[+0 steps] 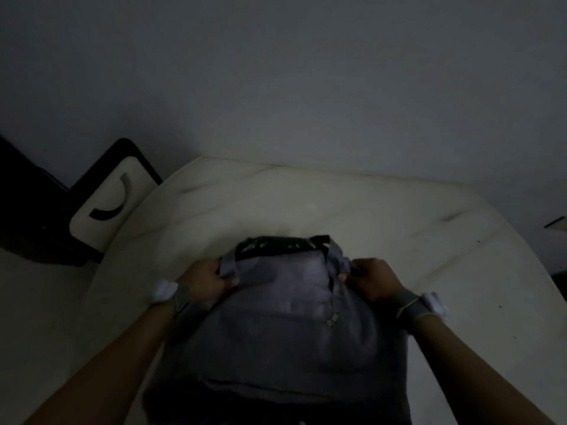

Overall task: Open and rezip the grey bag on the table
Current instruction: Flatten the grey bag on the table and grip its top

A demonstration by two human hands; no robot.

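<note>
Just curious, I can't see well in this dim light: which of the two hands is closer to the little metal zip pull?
The right hand. It grips the bag beside the zip line, with the pull hanging just below; the left hand holds the opposite side.

No text, label or number can be read anywhere.
</note>
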